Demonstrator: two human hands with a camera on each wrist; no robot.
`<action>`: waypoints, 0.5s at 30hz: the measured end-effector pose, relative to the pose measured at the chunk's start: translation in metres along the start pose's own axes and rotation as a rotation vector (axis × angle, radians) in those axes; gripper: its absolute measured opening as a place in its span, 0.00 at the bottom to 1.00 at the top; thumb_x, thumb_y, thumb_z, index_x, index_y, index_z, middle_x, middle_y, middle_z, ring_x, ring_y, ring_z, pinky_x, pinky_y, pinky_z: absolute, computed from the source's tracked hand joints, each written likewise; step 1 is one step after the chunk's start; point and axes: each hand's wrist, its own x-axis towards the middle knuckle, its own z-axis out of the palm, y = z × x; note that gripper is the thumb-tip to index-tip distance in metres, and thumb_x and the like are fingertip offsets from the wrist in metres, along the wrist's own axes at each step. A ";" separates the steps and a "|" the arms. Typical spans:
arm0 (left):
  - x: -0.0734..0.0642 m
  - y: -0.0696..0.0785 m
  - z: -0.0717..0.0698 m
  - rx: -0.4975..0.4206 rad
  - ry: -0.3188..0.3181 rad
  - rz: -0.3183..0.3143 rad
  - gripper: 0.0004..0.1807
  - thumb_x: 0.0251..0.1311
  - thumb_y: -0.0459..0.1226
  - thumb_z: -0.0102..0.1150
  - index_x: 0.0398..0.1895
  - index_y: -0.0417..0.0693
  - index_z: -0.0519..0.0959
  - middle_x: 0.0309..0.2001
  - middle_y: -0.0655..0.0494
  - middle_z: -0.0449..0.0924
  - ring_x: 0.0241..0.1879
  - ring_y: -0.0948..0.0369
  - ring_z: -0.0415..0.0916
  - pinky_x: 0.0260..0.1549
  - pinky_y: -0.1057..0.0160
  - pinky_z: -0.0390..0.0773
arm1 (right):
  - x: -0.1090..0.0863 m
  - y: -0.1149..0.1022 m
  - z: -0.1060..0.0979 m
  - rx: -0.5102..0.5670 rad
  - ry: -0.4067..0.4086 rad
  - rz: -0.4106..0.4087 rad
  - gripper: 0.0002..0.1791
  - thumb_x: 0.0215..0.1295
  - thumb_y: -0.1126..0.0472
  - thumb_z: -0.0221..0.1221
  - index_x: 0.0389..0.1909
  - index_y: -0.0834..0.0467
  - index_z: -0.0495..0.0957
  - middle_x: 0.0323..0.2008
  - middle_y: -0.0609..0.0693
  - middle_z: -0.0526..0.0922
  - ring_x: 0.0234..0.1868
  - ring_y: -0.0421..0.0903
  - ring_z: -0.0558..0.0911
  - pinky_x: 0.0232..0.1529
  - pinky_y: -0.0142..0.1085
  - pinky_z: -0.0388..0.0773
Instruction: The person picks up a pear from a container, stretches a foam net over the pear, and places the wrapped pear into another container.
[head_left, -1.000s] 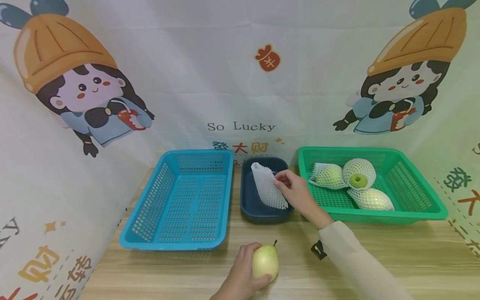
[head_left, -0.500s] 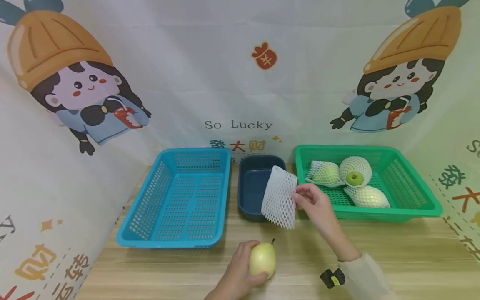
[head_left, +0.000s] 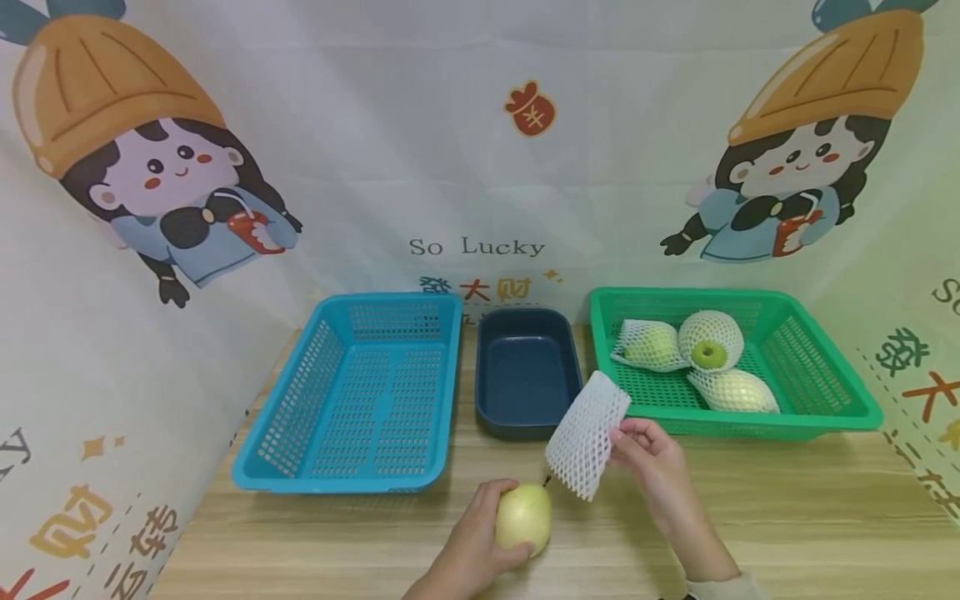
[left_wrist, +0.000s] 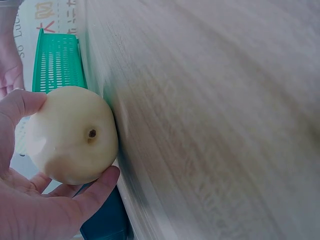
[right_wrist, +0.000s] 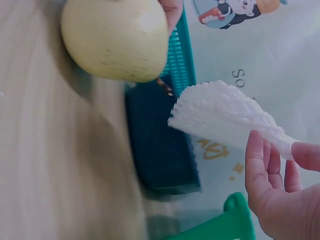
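In the head view my left hand grips a pale yellow pear at the front of the table, its dark stem pointing up and away. The left wrist view shows thumb and fingers around the pear, with its blossom end facing the camera. My right hand pinches a white foam fruit net by its edge, just right of the pear and above the table. Seen from the right wrist, the foam net looks flattened and hangs apart from the pear.
A blue basket stands at left, a dark blue bin in the middle. In the green basket at right lie a netted green fruit and two netted pale fruits. A printed cloth hangs behind.
My right hand has drawn the foam net out of the dark blue bin, toward the front and right, close to the pear. The left hand keeps the pear in nearly the same place.
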 end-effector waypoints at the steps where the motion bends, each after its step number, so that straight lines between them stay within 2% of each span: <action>1: 0.000 0.000 0.000 0.001 0.001 0.002 0.36 0.43 0.43 0.69 0.56 0.42 0.65 0.54 0.49 0.69 0.52 0.53 0.70 0.48 0.56 0.74 | -0.001 0.002 -0.001 0.011 0.002 0.011 0.06 0.65 0.66 0.54 0.40 0.61 0.68 0.30 0.41 0.78 0.34 0.36 0.79 0.40 0.31 0.79; 5: 0.001 -0.001 0.000 -0.002 -0.011 -0.008 0.36 0.43 0.43 0.68 0.56 0.42 0.64 0.54 0.49 0.69 0.52 0.54 0.70 0.48 0.57 0.74 | -0.003 0.009 -0.002 0.080 0.004 0.047 0.06 0.65 0.67 0.53 0.40 0.61 0.66 0.30 0.42 0.77 0.34 0.37 0.79 0.38 0.30 0.79; 15: 0.001 0.001 -0.001 0.000 -0.024 -0.032 0.36 0.43 0.42 0.68 0.56 0.43 0.64 0.55 0.50 0.68 0.52 0.54 0.70 0.47 0.58 0.74 | -0.007 0.021 0.002 0.181 0.012 0.046 0.05 0.63 0.70 0.52 0.36 0.58 0.68 0.31 0.43 0.76 0.34 0.38 0.78 0.39 0.31 0.79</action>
